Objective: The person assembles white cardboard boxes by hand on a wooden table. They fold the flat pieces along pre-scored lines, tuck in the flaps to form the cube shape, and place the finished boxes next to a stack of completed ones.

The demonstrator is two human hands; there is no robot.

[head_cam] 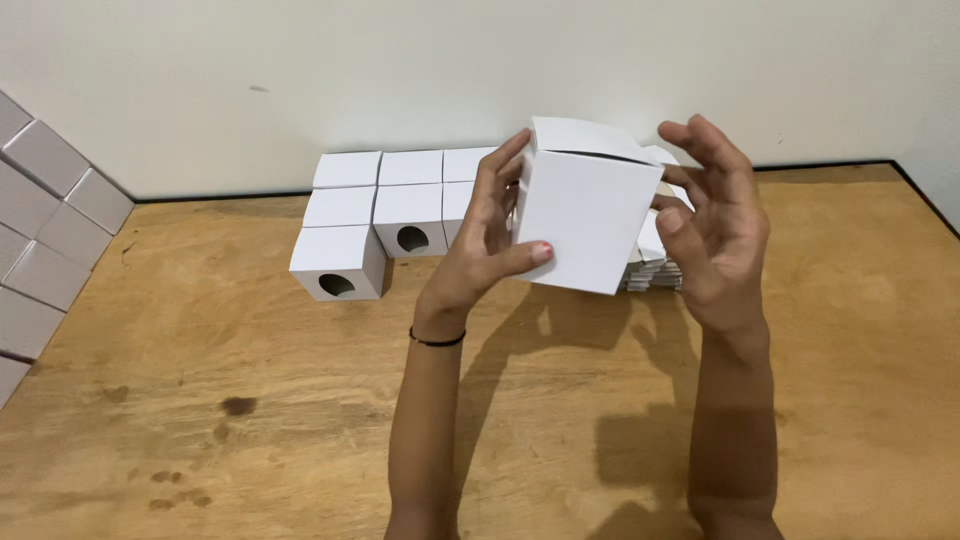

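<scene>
Hands met around a white carton (582,215) held up in the air over the far middle of the wooden table (250,400), well clear of its surface. The left hand (487,240) was closed on the carton's left side, thumb pressed across the front face and fingers wrapped behind, so it bore the weight. The right hand (715,230) stood spread, its fingers loosely curled beside the carton's right edge; whether they actually touched the card could not be told from this angle. The top flap (585,138) sat nearly shut, with a thin dark gap showing along its front edge. To close it cleanly, in my judgement, the left hand needed to keep the walls square without squeezing them inward, while the right pressed the flap down evenly along its length so the tuck slid inside rather than buckling. Thin card like this would crease easily under a hard pinch. Behind the hands, against the far edge by the wall, stood finished white boxes (385,205) stacked in rows, two of them showing a round hole in the front. A pile of flat blanks (655,272) lay just right of them, partly hidden by the carton. Grey tiles (45,210) leaned at the left edge.
</scene>
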